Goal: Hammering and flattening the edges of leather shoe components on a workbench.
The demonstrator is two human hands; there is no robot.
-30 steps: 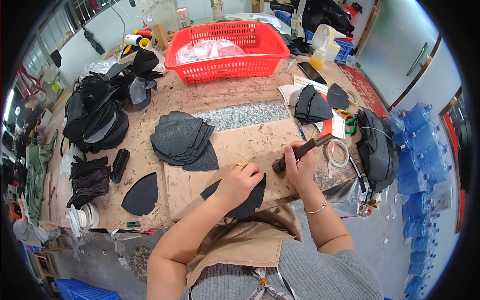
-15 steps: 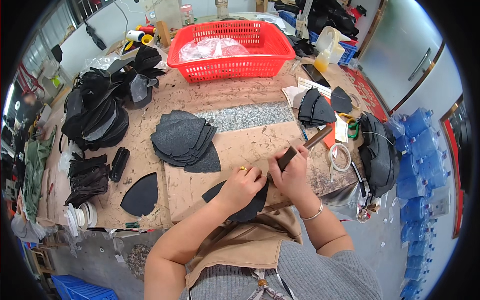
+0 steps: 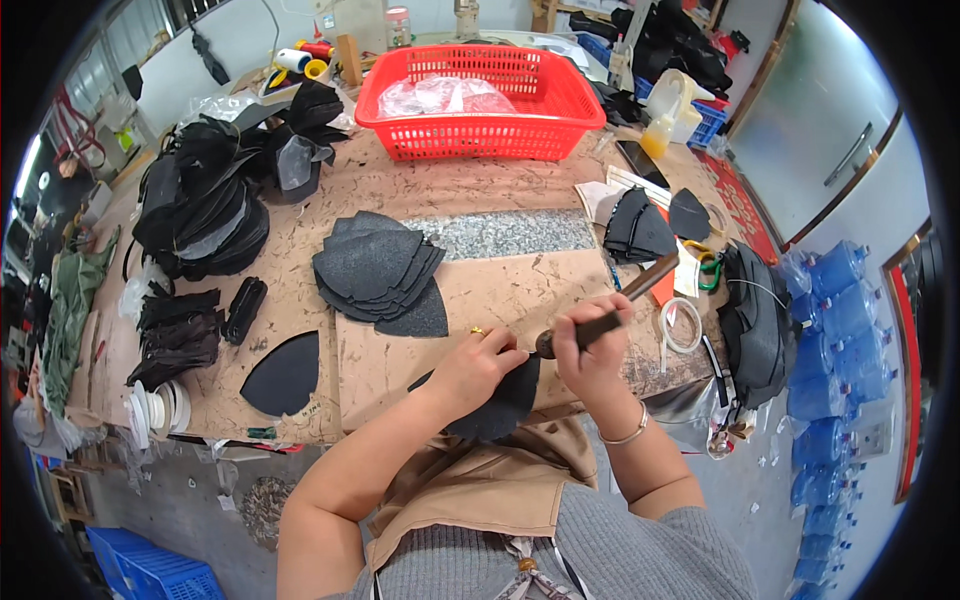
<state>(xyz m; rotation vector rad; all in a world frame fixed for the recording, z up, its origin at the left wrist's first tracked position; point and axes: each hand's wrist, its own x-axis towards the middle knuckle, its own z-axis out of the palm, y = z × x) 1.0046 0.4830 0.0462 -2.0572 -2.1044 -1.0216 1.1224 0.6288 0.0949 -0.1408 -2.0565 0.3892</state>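
Observation:
My left hand (image 3: pixel 472 368) presses on a black curved-edge fabric piece (image 3: pixel 507 402) at the bench's near edge, its thumb and fingers pinching along the piece's upper edge. In my right hand (image 3: pixel 590 362) is a hammer (image 3: pixel 602 328), gripped close to its head. Its wooden handle points up and to the right, and the round striking face sits just beside my left fingertips. A stack of similar black pieces (image 3: pixel 375 270) lies beyond my left hand. One single black piece (image 3: pixel 283 375) rests flat farther left. What my left fingertips touch underneath is hidden.
A red basket (image 3: pixel 480 137) with clear plastic stands at the back. Bundled black pieces (image 3: pixel 200 200) crowd the left. On the right are a tape roll (image 3: pixel 682 325), green-handled scissors (image 3: pixel 709 268), a phone (image 3: pixel 642 163) and a tied black bundle (image 3: pixel 757 325). A stone slab (image 3: pixel 510 233) shows mid-bench.
My right hand has shifted slightly right and the hammer has turned, its striking face now showing beside my left fingers. My left hand stays on the black piece. The whole view has shifted a little.

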